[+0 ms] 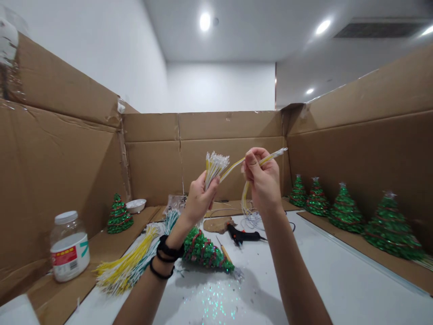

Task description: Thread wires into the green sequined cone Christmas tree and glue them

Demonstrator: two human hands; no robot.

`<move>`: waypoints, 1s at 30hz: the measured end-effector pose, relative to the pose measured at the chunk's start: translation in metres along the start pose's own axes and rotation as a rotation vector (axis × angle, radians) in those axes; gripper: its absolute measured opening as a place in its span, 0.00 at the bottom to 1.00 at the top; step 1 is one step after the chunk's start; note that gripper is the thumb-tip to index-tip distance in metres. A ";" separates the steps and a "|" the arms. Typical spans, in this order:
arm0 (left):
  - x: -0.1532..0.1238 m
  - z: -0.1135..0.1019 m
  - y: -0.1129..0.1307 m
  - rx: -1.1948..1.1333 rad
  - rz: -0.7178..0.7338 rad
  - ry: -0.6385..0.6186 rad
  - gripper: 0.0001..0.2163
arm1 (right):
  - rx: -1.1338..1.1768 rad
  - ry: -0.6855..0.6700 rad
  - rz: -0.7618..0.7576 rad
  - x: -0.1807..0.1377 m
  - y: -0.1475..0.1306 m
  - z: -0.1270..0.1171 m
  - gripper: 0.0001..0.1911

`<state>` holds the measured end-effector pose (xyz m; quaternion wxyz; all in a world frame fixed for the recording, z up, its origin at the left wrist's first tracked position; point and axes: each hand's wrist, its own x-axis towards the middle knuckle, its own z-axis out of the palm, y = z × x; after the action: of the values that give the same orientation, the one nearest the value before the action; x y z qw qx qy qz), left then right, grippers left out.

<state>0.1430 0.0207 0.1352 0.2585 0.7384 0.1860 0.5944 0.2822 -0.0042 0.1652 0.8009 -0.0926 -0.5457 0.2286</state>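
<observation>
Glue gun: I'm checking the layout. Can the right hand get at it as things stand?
Probably yes: the glue gun lies uncovered on the table just below the right hand, nothing between. But it pinches wires, and the left hand holds a bundle, so neither is free.

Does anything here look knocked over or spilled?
Yes. One green glitter tree lies on its side near the left hand, while the other trees stand upright, and loose glitter is scattered on the white table.

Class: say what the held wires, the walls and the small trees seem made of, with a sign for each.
Wires: likely plastic-coated, smooth yellow and white. Walls: matt brown cardboard, creased and taped. Trees: probably sequins or tinsel, glittering green.
</observation>
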 end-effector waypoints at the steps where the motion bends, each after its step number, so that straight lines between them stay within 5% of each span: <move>1: 0.000 0.001 -0.001 -0.009 -0.003 0.015 0.13 | 0.022 0.006 0.019 0.000 0.001 0.001 0.15; 10: 0.003 0.002 -0.013 -0.035 0.035 0.171 0.14 | 0.235 -0.087 0.222 -0.014 0.022 0.030 0.15; 21: 0.000 0.003 -0.011 0.110 0.118 0.233 0.12 | 0.073 -0.065 0.128 -0.014 0.023 0.029 0.14; 30: -0.001 0.004 -0.014 0.136 0.115 0.226 0.11 | 0.069 -0.126 0.210 -0.012 0.025 0.029 0.19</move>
<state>0.1470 0.0305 0.1255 0.1509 0.6921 0.2110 0.6736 0.2458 0.0096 0.1565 0.7393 -0.1071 -0.5743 0.3350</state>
